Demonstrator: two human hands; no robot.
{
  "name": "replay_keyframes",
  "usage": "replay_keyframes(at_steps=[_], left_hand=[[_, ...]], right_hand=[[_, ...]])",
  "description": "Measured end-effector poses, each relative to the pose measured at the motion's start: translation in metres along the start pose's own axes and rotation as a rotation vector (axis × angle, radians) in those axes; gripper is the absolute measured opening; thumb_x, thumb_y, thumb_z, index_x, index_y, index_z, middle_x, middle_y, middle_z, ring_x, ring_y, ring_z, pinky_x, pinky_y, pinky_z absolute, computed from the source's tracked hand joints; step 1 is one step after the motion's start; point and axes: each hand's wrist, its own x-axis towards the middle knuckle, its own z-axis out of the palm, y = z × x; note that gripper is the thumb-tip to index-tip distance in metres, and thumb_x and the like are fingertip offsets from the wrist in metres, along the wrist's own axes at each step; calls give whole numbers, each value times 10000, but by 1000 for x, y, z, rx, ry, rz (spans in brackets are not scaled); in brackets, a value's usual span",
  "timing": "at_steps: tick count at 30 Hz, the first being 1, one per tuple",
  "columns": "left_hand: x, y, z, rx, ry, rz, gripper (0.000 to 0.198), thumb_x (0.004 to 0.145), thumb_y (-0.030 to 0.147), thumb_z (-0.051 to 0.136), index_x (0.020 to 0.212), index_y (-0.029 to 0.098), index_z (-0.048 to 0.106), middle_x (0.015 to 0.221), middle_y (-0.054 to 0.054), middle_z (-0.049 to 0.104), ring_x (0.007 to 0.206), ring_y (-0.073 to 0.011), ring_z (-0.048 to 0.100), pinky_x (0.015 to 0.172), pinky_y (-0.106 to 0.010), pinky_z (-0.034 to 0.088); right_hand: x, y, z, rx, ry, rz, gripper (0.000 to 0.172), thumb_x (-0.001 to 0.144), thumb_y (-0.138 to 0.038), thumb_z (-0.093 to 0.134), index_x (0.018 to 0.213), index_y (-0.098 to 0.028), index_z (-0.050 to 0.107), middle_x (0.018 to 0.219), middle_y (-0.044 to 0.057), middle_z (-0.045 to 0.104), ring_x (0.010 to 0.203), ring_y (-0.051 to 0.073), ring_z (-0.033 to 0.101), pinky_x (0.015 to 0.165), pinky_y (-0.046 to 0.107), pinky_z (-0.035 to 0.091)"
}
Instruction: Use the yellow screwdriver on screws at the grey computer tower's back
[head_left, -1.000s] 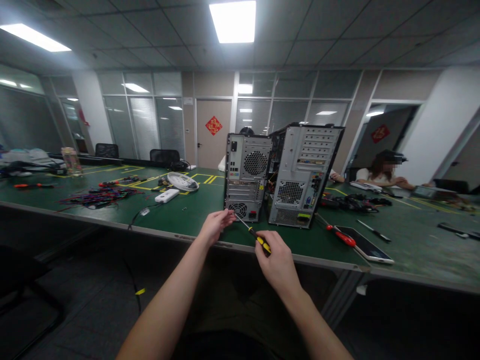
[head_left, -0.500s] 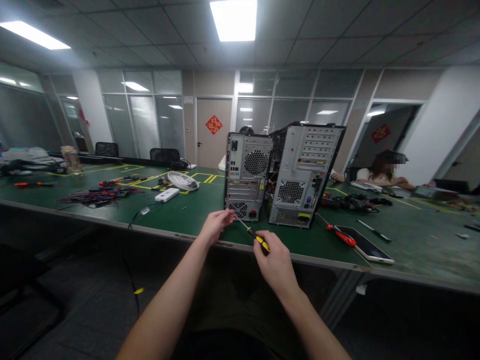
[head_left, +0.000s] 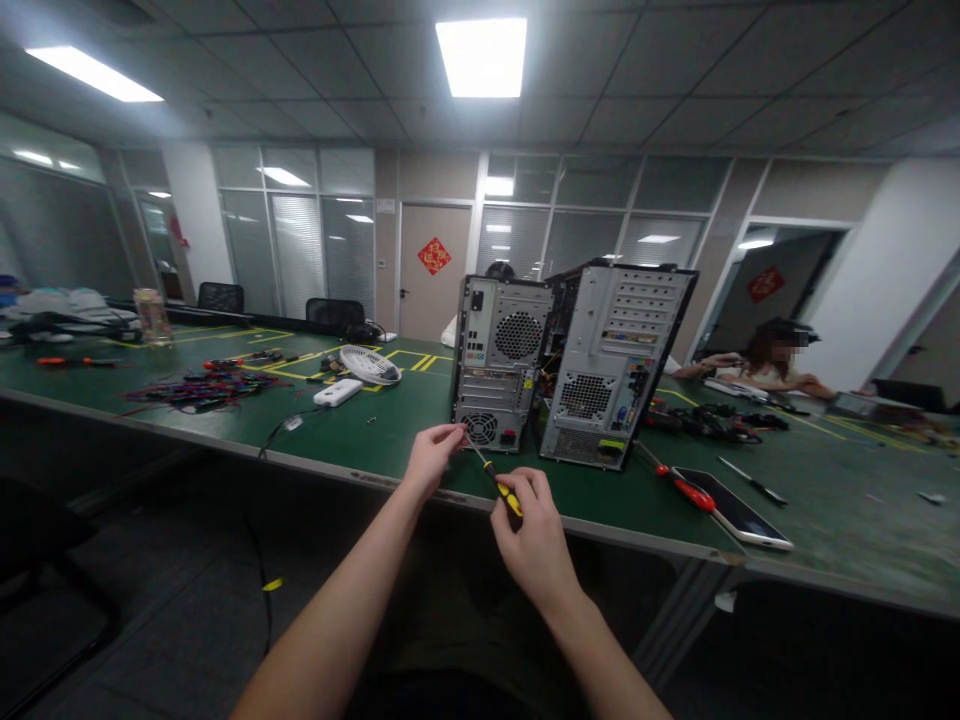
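My right hand [head_left: 529, 535] grips the yellow and black handle of a screwdriver [head_left: 495, 478] over the near edge of the green table [head_left: 390, 440]. Its shaft points up and left. My left hand [head_left: 433, 455] pinches its fingertips at the tip of that shaft; what they hold there is too small to see. Just behind both hands stand two grey computer cases, rear panels toward me: a smaller case [head_left: 501, 365] and a taller case [head_left: 616, 365] to its right.
A red-handled screwdriver [head_left: 679, 483] and a phone [head_left: 733, 508] lie right of the cases. A white fan [head_left: 367, 365], a white box [head_left: 337, 393], a cable and a heap of coloured wires [head_left: 199, 388] lie left. Another person [head_left: 772, 358] sits at the far right. Chairs stand behind.
Both hands have shifted slightly left and lower in view, the right hand drawing closer to the left. The view has tipped up a little. The grip on the screwdriver is unchanged.
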Motion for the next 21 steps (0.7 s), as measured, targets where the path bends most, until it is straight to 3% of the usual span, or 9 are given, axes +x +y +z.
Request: replay_keyframes(at_steps=[10, 15, 21], left_hand=[[10, 1, 4, 85, 64, 111, 317, 675, 344, 813, 909, 156, 713, 732, -48, 735, 671, -161, 674, 650, -254, 495], [18, 1, 4, 72, 78, 93, 361, 662, 329, 793, 918, 196, 575, 712, -18, 729, 630, -145, 658, 629, -238, 467], [19, 4, 8, 58, 71, 87, 372, 645, 339, 809, 880, 200, 556, 745, -27, 737, 649, -145, 657, 650, -254, 475]], right_hand=[[1, -4, 21, -50, 13, -42, 275, 954, -132, 471, 1193, -174, 600, 1182, 135, 530, 1022, 234, 648, 892, 379, 571], [4, -5, 28, -82, 44, -59, 275, 964, -140, 463, 1202, -156, 600, 1189, 148, 529, 972, 229, 668, 855, 379, 584], [5, -2, 34, -119, 53, -59, 280, 967, -148, 454, 1201, -152, 609, 1191, 154, 539, 946, 227, 678, 833, 380, 595]])
